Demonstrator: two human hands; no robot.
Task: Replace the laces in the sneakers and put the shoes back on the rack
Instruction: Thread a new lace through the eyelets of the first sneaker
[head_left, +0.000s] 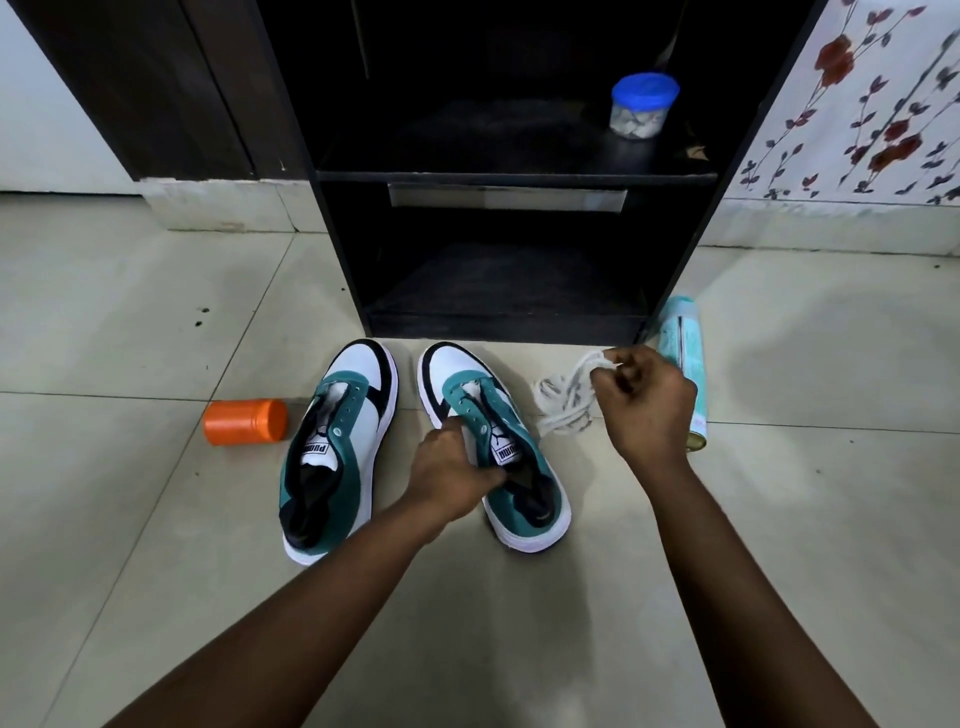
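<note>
Hands reach out over the floor. Left hand grips the right shoe, beside the left shoe. Right hand pinches white laces just right of it. Farther back stands the black rack.

Floor tiles, most of frame: pale glazed ceramic, smooth, soft sheen, a few dark specks at left. Rack, top centre: dark wood-look laminate, matt, dusty shelves, chipped spot on upper shelf right. Both sneakers, left sneaker and right sneaker, centre: teal suede-like matt panels, smooth white and black leather-look panels, white rubber soles. Laces, right of centre: white woven cloth, soft. Orange jar, left: plastic, matt, ribbed lid. Spray can, right: glossy printed wrap, metal base rim. Blue-lidded tub, upper shelf: clear plastic, glossy lid. Curtain, upper right: floral printed cloth.
</note>
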